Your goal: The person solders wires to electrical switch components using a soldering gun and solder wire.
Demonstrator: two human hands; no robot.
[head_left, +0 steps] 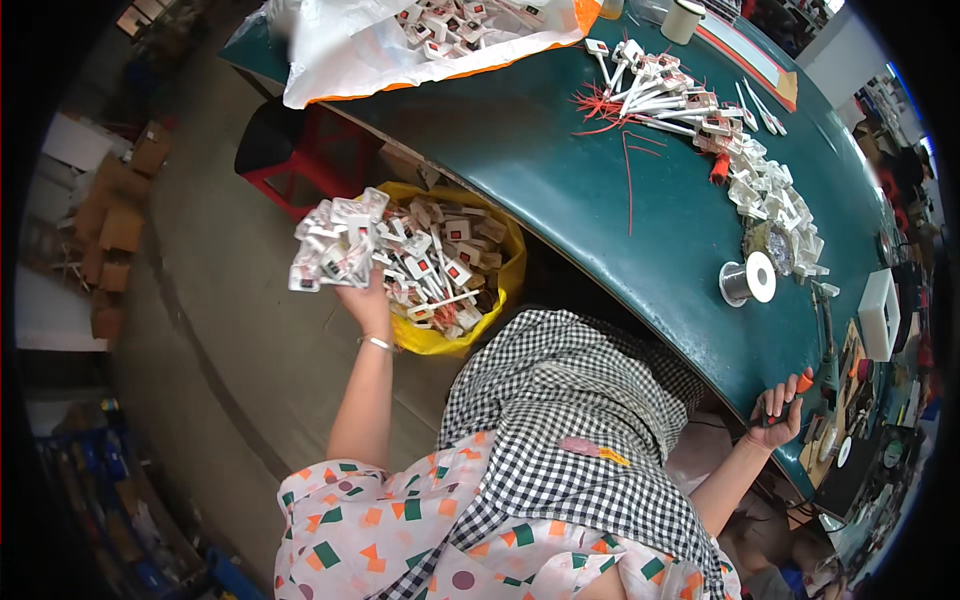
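Observation:
My left hand [366, 302] is closed round a bunch of white plastic pieces [335, 242], square-headed like those in the bag below; the fingers are mostly hidden behind them. It is held out beside the left rim of a yellow bag [518, 262], which is filled with white square-headed sticks [440, 262], some with small red-and-black squares. At the table's near right edge, my right hand [776, 418] is wrapped round a black-and-orange handle [803, 384]. What tool the handle belongs to cannot be made out.
The green table [500, 135] carries a pile of sticks with red wires [655, 90], a row of clear-white housings [775, 195] and a spool of wire [748, 280]. A white sack [350, 60] lies at its far left, above a red-and-black stool [300, 150]. Cartons [120, 225] stand far left.

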